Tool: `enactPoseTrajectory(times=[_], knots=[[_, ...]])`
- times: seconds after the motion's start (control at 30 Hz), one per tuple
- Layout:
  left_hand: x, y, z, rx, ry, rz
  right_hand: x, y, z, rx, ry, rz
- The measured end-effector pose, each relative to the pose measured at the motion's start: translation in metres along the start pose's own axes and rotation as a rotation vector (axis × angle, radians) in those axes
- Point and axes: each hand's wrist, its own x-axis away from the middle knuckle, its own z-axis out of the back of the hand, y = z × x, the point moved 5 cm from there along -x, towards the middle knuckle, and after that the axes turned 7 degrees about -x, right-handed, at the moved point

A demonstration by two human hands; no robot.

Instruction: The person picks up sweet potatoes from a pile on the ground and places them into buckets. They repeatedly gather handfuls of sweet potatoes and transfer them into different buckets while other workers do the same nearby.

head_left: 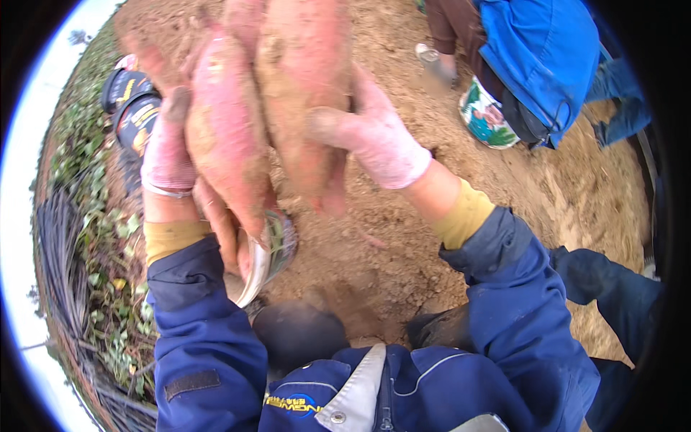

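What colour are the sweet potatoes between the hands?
The sweet potatoes are pinkish with brown soil, clearest in the head view.

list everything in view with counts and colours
Sweet potatoes: at least three, pinkish, held, upper middle
Container: one, pale-rimmed, left of centre
Soil: one stretch, brown, centre
Plants: many, green, left
Strips: many, black, far left
Sky: one, white, left edge
Another person's jacket: one, blue, upper right
Patterned object: one, multicoloured, upper right
Dark clothing: several, navy, right edge
Left hand: one, pink glove, upper left
Right hand: one, pink glove, upper middle
Own sleeves: two, navy, bottom
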Motion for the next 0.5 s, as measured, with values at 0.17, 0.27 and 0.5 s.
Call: enactPoseTrajectory(times=[0.17,0.27,0.5], knots=[[0.096,0.043,0.111,0.058,0.189,-0.052,-0.012,0.062,-0.118,0.054,-0.130,0.223],[0.165,-0.008,0.152,-0.183,0.378,0.054,0.006,0.106,-0.152,0.604,-0.259,0.081],[0.292,-0.107,0.211,-0.366,0.454,0.315,0.080,0.130,-0.077,1.048,-0.715,-0.488]])
